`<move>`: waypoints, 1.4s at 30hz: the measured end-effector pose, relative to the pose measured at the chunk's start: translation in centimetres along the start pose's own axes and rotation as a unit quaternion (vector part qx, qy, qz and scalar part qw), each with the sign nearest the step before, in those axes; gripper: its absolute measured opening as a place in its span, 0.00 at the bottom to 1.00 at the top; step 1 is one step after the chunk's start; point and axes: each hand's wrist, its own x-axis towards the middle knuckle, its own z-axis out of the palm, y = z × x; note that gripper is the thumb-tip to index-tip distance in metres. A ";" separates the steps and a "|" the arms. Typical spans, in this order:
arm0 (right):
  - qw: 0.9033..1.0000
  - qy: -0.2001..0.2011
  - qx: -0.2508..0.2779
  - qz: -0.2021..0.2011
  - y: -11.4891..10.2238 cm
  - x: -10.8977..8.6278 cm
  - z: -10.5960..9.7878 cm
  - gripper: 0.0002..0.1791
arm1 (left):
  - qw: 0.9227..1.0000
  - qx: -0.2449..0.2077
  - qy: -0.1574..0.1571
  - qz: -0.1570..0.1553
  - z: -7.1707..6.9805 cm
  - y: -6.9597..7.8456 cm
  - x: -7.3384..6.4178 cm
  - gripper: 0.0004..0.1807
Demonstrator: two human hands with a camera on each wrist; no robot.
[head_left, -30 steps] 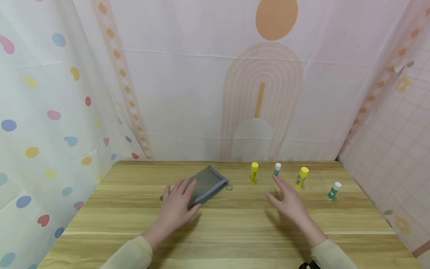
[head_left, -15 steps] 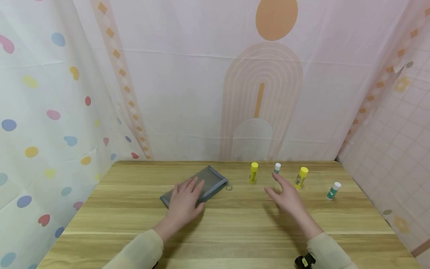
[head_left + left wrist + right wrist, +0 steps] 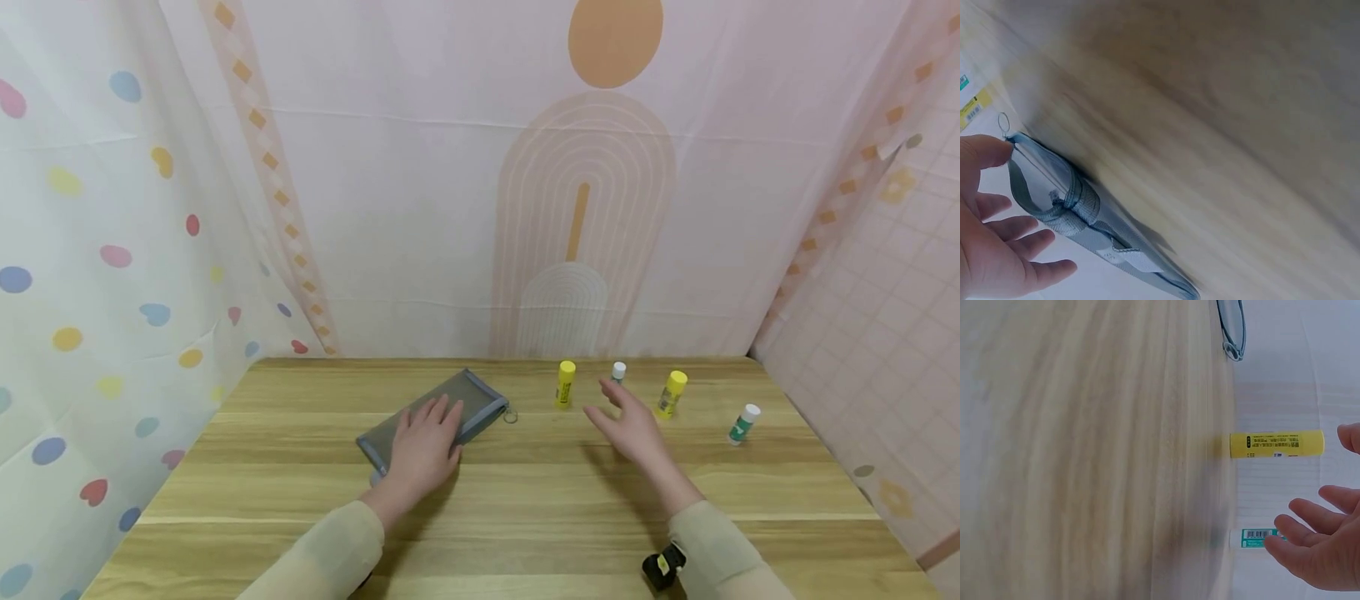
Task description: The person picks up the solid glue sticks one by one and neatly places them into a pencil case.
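In the head view a grey mesh zip pouch [image 3: 476,393] lies flat at a slant on the table, a small ring at its near right corner. My left hand [image 3: 422,446] is over the pouch, fingers extended. The left wrist view shows its zipped edge and a tag [image 3: 1138,257] close to the thumb and fingers. To the right, my right hand [image 3: 636,427] hovers with fingers relaxed, holding nothing. Near it stand a yellow glue stick [image 3: 566,385] and a white-capped glue stick [image 3: 618,372], partly hidden behind the fingers.
Another yellow glue stick [image 3: 672,394] stands to the right of the right hand. Farther right is a green-labelled glue stick [image 3: 743,425] with a white cap. Printed curtains [image 3: 420,208] enclose the wooden table [image 3: 525,517] at the back and sides.
My left hand has slid to the right across the pouch, uncovering its left corner. The right hand has shifted slightly left. Pouch and glue sticks stay in place.
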 end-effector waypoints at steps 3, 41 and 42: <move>1.000 -0.001 0.007 0.003 0.1 0.2 0.2 0.35 | 1.000 0.002 -0.011 -0.002 0.2 0.1 0.0 0.33; 0.996 0.030 0.080 0.029 -0.4 3.5 3.6 0.32 | 0.998 -0.054 -0.021 -0.021 0.7 0.3 0.3 0.24; 0.996 0.032 0.082 0.031 -0.5 3.5 3.6 0.32 | 0.998 -0.055 -0.021 -0.021 0.8 0.3 0.3 0.24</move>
